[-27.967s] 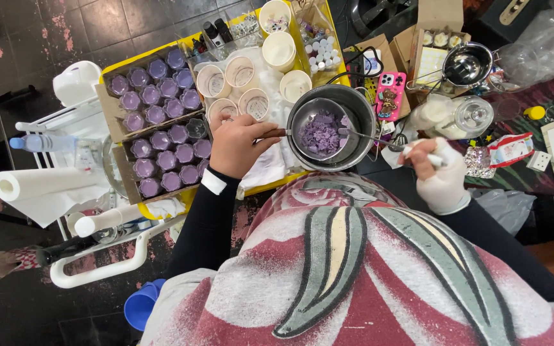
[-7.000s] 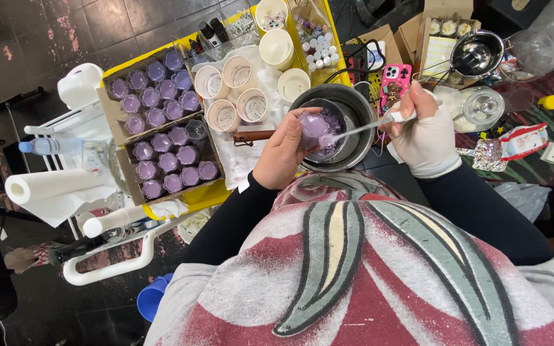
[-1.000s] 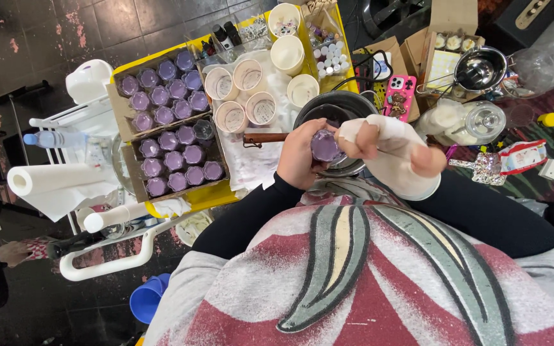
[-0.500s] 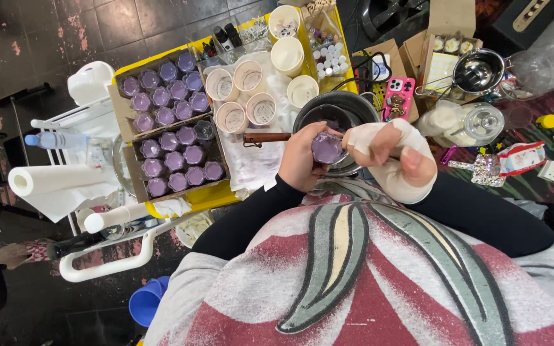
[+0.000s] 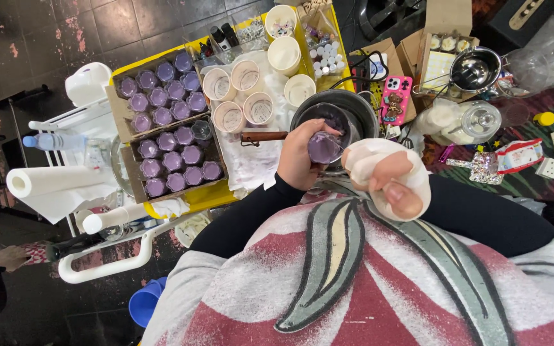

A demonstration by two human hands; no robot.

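Since half a second ago, little has shifted: the small jar (image 5: 324, 147) of purple stuff is still gripped in the left hand (image 5: 302, 157), fingers curled round it, above the dark pot (image 5: 354, 106). White paper (image 5: 379, 160) is kept bunched in the right hand (image 5: 392, 182), fingers pressed together on it, touching the jar's rim. Two cardboard trays of purple jars (image 5: 168, 138) are seen left on the yellow table (image 5: 206, 195); white labelled cups (image 5: 242, 93) sit between them and the pot. A pink phone (image 5: 396, 99) lies right.
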